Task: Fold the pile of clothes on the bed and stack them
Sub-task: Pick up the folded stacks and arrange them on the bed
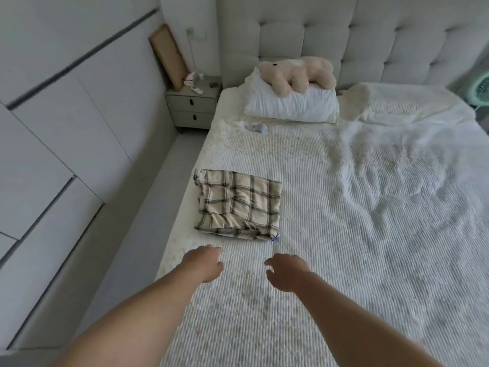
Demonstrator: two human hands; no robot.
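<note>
A folded cream garment with a dark plaid pattern [236, 205] lies flat near the left edge of the bed [344, 207]; a bit of blue cloth peeks from under its near right corner. Just short of the garment's near edge hover both hands, apart from it. My left hand [205, 263] is empty with its fingers loosely curled. My right hand [287, 271] is empty too, fingers spread and bent downward. A small grey sock [256, 127] lies far up the bed, in front of the pillow.
A white pillow [291, 104] with a beige plush toy [296, 72] sits at the tufted headboard. A rumpled white blanket [412, 160] covers the bed's right side. A two-drawer nightstand [191, 108] stands at the left, white wardrobe doors [53, 128] beyond a narrow floor gap.
</note>
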